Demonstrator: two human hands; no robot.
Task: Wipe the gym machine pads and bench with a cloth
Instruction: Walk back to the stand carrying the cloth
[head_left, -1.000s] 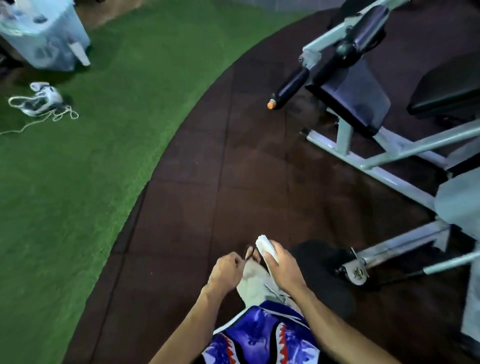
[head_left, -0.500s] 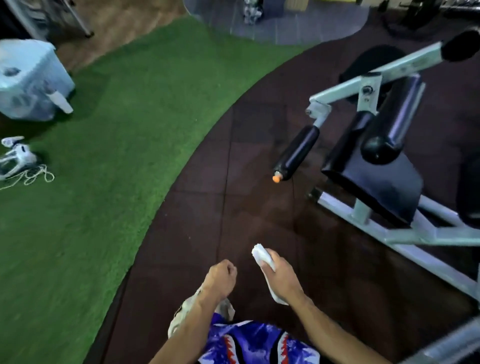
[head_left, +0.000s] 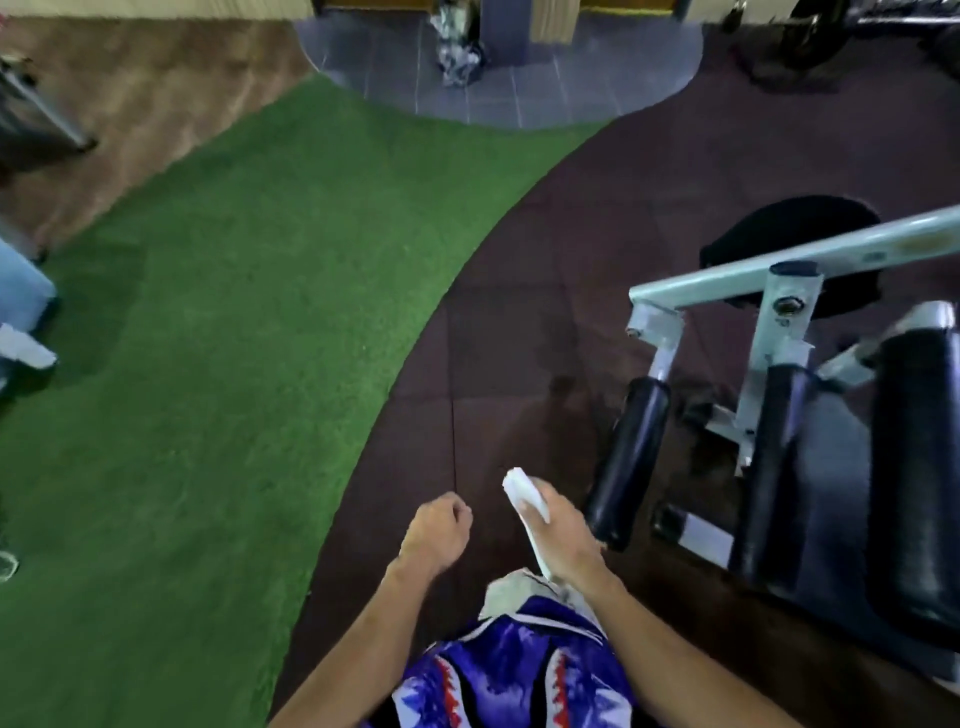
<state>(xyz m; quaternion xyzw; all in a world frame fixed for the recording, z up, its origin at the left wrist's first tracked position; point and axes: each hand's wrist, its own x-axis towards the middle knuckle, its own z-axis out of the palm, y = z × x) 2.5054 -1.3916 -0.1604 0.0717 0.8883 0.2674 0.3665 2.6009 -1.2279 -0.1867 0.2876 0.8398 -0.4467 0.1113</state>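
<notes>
My right hand (head_left: 563, 530) grips a folded white cloth (head_left: 525, 493) that sticks out above and below the fist. It hovers just left of a black roller pad (head_left: 626, 457) on the gym machine. Two more black roller pads (head_left: 774, 467) (head_left: 917, 467) hang from the pale metal frame (head_left: 779, 270) at the right. My left hand (head_left: 436, 535) is curled in a loose fist and holds nothing, a short way left of the cloth.
Dark rubber floor tiles (head_left: 519, 364) lie under the machine, bordered by green turf (head_left: 208, 338) on the left. A black round pad (head_left: 789, 234) sits behind the frame. A pale bin (head_left: 21, 296) stands at the far left edge.
The view has tilted up and moved closer to the machine; the roller pads now sit right beside my right hand. Both hands keep the same pose, cloth still gripped.
</notes>
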